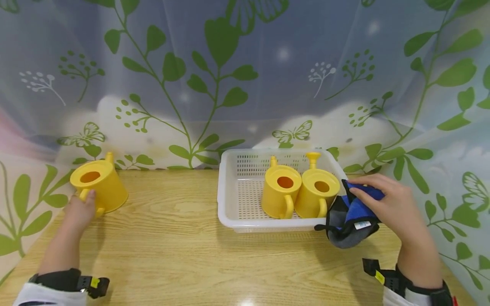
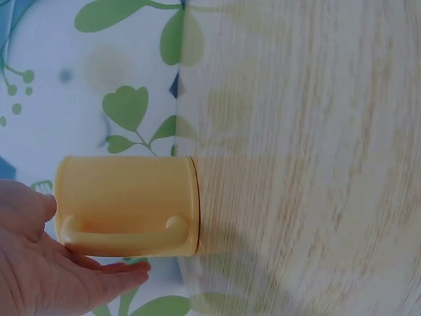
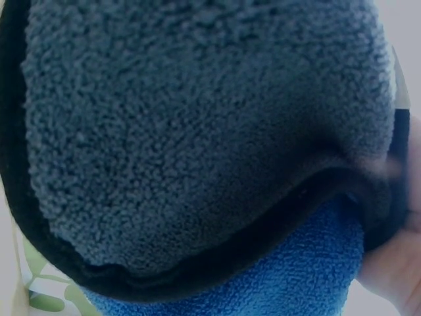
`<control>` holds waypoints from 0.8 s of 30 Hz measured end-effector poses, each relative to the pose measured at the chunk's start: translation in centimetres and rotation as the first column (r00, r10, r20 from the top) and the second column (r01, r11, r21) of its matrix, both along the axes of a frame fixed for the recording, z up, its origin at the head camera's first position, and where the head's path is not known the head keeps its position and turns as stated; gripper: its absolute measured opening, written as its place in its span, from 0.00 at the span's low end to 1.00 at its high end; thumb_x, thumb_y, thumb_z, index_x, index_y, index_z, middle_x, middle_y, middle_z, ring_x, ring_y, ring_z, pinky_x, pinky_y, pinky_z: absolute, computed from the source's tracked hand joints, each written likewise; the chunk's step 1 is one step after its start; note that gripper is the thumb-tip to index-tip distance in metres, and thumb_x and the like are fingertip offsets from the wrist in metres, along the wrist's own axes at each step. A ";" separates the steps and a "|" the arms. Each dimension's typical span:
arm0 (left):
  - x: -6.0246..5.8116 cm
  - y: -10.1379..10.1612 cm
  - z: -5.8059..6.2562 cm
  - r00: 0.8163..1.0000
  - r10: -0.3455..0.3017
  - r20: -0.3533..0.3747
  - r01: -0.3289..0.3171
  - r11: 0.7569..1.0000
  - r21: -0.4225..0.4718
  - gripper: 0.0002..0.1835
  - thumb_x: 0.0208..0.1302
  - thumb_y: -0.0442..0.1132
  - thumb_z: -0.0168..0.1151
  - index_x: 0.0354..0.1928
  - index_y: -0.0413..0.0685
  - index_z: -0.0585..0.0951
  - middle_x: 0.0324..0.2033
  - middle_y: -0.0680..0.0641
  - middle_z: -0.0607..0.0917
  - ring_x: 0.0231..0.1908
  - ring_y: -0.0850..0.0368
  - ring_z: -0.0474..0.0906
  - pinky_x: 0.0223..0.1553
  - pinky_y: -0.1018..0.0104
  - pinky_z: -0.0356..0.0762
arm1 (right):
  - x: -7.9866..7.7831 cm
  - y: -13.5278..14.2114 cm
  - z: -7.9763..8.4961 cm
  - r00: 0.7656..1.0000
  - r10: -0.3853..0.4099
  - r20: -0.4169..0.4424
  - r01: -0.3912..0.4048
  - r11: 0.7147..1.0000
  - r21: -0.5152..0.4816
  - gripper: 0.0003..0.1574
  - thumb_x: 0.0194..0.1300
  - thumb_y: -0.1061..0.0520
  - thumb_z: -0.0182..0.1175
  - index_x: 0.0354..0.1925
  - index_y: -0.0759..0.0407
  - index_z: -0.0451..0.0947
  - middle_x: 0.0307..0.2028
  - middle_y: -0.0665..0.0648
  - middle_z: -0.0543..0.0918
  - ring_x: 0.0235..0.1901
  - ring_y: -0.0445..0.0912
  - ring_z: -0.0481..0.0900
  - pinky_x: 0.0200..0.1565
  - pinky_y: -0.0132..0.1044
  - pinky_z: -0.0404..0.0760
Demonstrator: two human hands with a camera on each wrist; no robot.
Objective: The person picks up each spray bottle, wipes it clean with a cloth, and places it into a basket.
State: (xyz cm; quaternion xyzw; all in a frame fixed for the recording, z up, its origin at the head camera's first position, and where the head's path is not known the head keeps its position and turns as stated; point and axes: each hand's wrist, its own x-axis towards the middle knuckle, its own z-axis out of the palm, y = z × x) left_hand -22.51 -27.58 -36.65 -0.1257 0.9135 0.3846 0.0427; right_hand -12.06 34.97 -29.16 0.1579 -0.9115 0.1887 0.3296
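Note:
A yellow watering can (image 1: 111, 187) with a plain spout stands at the table's left. My left hand (image 1: 81, 209) is at its handle; the left wrist view shows the thumb near the can's top and extended fingers (image 2: 125, 280) beside the handle (image 2: 122, 243). At the right, my right hand (image 1: 394, 204) pinches a blue and grey cloth (image 1: 354, 223) with black edging and a white label. It hangs bunched over the right front corner of a white plastic basket (image 1: 226, 191). The cloth's fuzzy grey side (image 3: 197, 131) fills most of the right wrist view.
Inside the basket, side by side on its right, stand two more yellow watering cans: one with a plain spout (image 1: 272, 197), one with a flared sprinkler head (image 1: 313, 157). Behind the wooden table (image 1: 172, 255) hangs a leaf-patterned curtain (image 1: 260, 106), which also borders both sides.

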 end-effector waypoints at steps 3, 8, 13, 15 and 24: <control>-0.2 -0.1 -0.2 1.000 -0.001 -0.022 0.000 1.000 -0.017 0.38 0.70 0.52 0.19 0.55 0.13 0.45 0.41 0.20 0.60 0.42 0.29 0.62 0.44 0.39 0.65 | 0.0 0.0 0.1 1.000 0.000 -0.001 0.000 1.000 0.001 0.17 0.48 0.64 0.67 0.40 0.52 0.81 0.37 0.54 0.83 0.39 0.44 0.75 0.38 0.37 0.72; -0.4 -0.4 -0.6 0.999 -0.001 -0.045 -0.002 0.998 -0.068 0.32 0.71 0.46 0.18 0.50 0.16 0.59 0.42 0.19 0.66 0.39 0.33 0.66 0.40 0.45 0.67 | -0.1 0.1 0.1 1.000 0.016 -0.013 -0.016 1.000 0.009 0.18 0.47 0.64 0.68 0.40 0.52 0.81 0.37 0.53 0.83 0.38 0.42 0.75 0.38 0.29 0.71; -0.5 -0.5 -0.8 0.998 -0.012 -0.066 0.007 0.997 -0.073 0.31 0.71 0.44 0.18 0.44 0.22 0.66 0.35 0.26 0.69 0.34 0.39 0.66 0.34 0.53 0.66 | -0.1 0.1 0.1 1.000 0.027 -0.013 -0.027 1.000 0.006 0.18 0.47 0.65 0.67 0.39 0.52 0.81 0.37 0.53 0.83 0.39 0.41 0.74 0.39 0.27 0.70; -0.5 -0.4 -0.8 0.997 -0.018 -0.071 0.013 0.997 -0.070 0.30 0.71 0.44 0.18 0.43 0.23 0.66 0.33 0.29 0.70 0.33 0.41 0.66 0.32 0.55 0.65 | -0.2 0.1 0.0 1.000 0.024 -0.010 -0.024 1.000 0.007 0.18 0.47 0.65 0.67 0.39 0.52 0.81 0.37 0.53 0.83 0.39 0.41 0.74 0.39 0.29 0.71; -0.8 -0.1 -1.1 0.996 0.013 -0.085 -0.014 1.000 -0.006 0.29 0.71 0.43 0.16 0.42 0.25 0.66 0.37 0.29 0.70 0.35 0.43 0.66 0.35 0.56 0.65 | -0.2 0.2 -0.1 1.000 0.018 -0.008 -0.018 1.000 0.017 0.18 0.48 0.64 0.67 0.40 0.52 0.81 0.37 0.53 0.83 0.38 0.43 0.75 0.38 0.33 0.72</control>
